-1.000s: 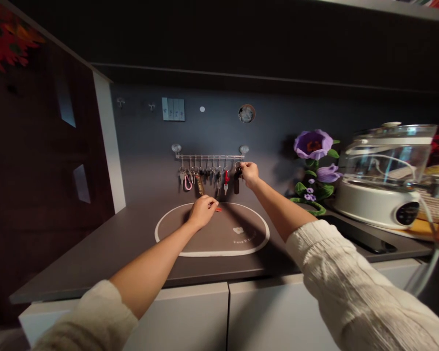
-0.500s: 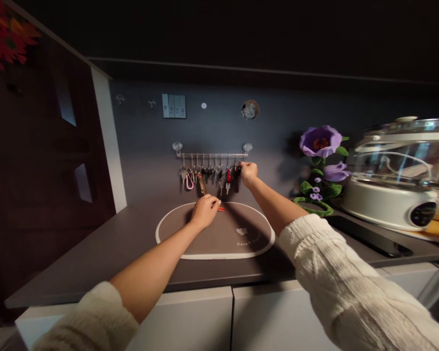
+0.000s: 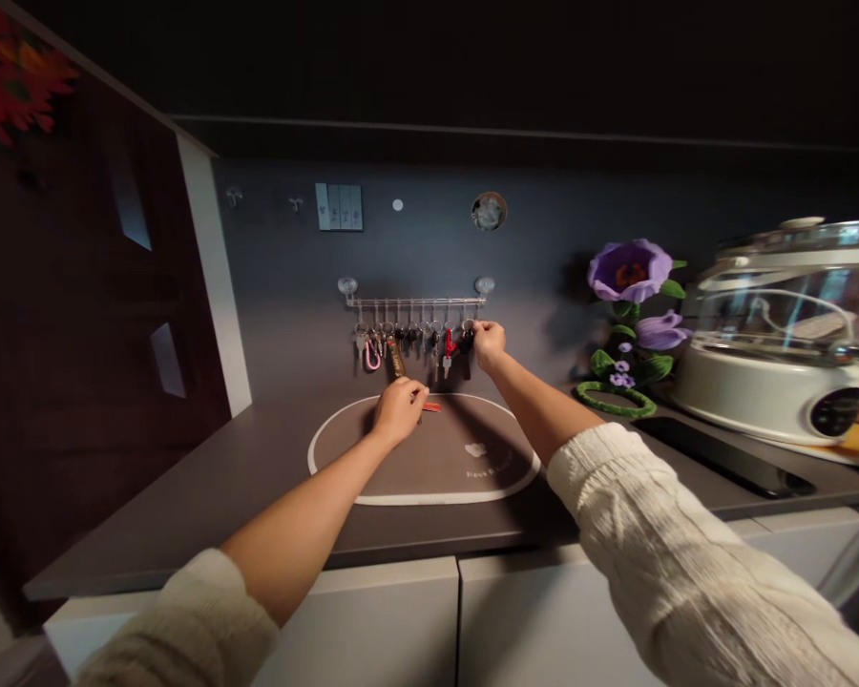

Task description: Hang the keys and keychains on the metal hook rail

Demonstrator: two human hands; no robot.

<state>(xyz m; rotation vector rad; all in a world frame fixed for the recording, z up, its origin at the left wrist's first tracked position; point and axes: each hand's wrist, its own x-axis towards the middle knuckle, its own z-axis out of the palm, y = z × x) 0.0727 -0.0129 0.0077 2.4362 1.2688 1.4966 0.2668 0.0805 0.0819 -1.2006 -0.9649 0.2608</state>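
A clear rack (image 3: 416,302) on the wall carries several key rings on hooks. Among them hang a pink carabiner (image 3: 373,357), a brown tag (image 3: 396,357) and a key with a red holder (image 3: 449,343). At the rack's right end my right hand (image 3: 490,345) is closed, fingertips pinched beside a black key fob (image 3: 467,337); what they grip is hidden. Below the rack, over the oval mat (image 3: 387,485), my left hand (image 3: 399,412) is closed in a pinch. A small red strip (image 3: 430,407) shows by its fingertips; whether it is held I cannot tell.
A purple crocheted flower (image 3: 630,272) with a green base stands on the counter (image 3: 207,487) at the right. Beside it are a black phone (image 3: 730,458) and a white appliance (image 3: 751,391) with a clear top. A dark cabinet overhangs the space.
The view has shifted slightly. Both hands keep nearly the same places, my right at the rack's end and my left over the mat.
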